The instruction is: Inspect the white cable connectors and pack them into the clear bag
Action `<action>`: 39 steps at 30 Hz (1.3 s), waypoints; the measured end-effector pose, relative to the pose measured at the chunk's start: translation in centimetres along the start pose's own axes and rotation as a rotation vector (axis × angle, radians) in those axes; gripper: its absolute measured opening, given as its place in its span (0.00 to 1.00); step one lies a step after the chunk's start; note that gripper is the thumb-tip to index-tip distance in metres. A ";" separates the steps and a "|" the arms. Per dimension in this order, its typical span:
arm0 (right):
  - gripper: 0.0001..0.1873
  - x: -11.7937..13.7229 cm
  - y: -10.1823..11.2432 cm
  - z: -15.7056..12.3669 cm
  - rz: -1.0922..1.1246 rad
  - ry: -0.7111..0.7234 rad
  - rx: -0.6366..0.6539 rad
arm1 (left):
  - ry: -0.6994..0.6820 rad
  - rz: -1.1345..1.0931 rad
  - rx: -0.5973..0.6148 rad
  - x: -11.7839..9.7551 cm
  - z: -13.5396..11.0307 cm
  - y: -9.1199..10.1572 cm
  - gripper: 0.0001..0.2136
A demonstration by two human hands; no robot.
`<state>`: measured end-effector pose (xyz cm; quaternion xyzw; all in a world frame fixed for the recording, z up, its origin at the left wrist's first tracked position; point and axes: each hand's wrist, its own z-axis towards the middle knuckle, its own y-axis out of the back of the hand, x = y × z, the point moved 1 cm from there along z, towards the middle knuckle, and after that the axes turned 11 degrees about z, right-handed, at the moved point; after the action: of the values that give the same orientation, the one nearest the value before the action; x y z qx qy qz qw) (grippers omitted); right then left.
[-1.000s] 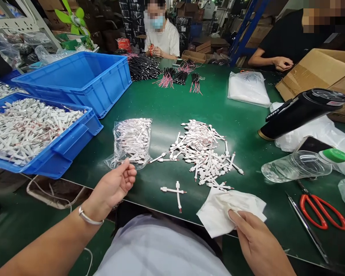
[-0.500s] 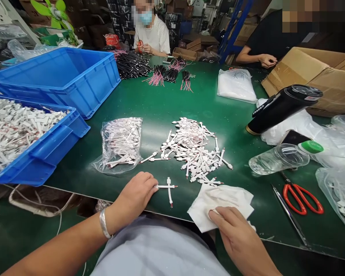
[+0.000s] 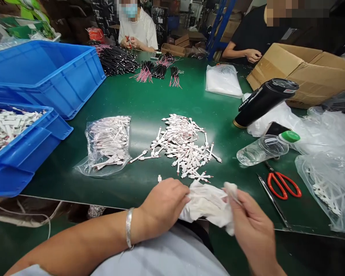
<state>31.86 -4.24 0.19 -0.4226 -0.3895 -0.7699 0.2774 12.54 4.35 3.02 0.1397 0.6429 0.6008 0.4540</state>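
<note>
Green table [image 3: 149,96]: my left hand [image 3: 163,207] just reached the cloth [image 3: 208,203], can't tell its grip; my right hand [image 3: 254,224] pinches it, so both are occupied.

Glossy green tabletop [image 3: 143,101] above a dark green floor [image 3: 71,234], blue upright [image 3: 220,28] and cardboard boxes [image 3: 183,40] behind.

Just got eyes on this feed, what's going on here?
The person's right hand grips one end of a crumpled white cloth or tissue at the table's near edge. The left hand is at its other side, its fingertips hidden. Beyond, a loose pile of white connectors lies on the green table, with a filled plastic bag left of it.
</note>
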 end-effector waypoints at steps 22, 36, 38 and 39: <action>0.18 1.6 0.3 0.1 -0.634 0.785 0.699 | -0.107 0.072 0.105 0.2 1.0 -2.7 0.11; 0.18 1.0 -0.7 -1.2 -0.655 0.754 0.739 | -0.119 0.089 0.128 0.3 1.0 -2.7 0.12; 0.18 1.2 -0.3 -1.1 -0.670 0.768 0.740 | -0.116 0.084 0.127 0.4 1.0 -2.7 0.11; 0.17 1.3 -0.4 -1.1 -0.682 0.764 0.729 | -0.120 0.081 0.127 0.4 1.0 -2.8 0.11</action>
<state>30.49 -5.07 0.80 0.1522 -0.6132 -0.7294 0.2623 14.08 4.60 0.48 0.2295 0.6452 0.5674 0.4573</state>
